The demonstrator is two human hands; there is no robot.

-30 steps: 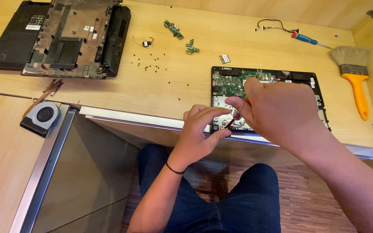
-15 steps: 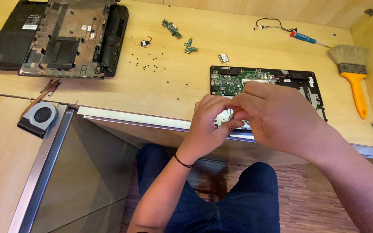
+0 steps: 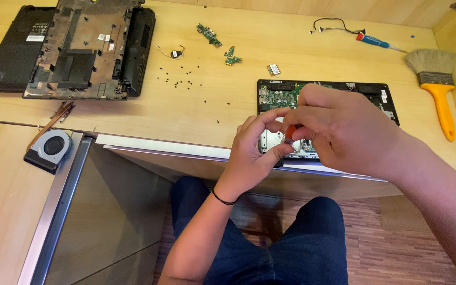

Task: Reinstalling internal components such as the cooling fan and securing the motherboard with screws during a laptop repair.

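Note:
My right hand point(image 3: 344, 132) is closed around a small orange-handled tool point(image 3: 290, 130), of which only a short piece shows between the fingers. My left hand point(image 3: 252, 153) meets it from the left, thumb and forefinger curled around the tool's end. Both hands hover over the near edge of an opened black laptop base point(image 3: 381, 95). Its green circuit board point(image 3: 278, 95) is exposed, and the hands hide the front part of it.
A stripped laptop bottom case point(image 3: 75, 50) lies at the far left, a cooling fan point(image 3: 48, 149) on the lower left desk. Several loose screws point(image 3: 180, 82), small green boards point(image 3: 209, 34), a blue screwdriver point(image 3: 373, 41) and a yellow-handled brush point(image 3: 439, 84) are on the wooden table.
My left hand has risen from the table edge and closed in against the right hand. The right hand has stayed over the circuit board.

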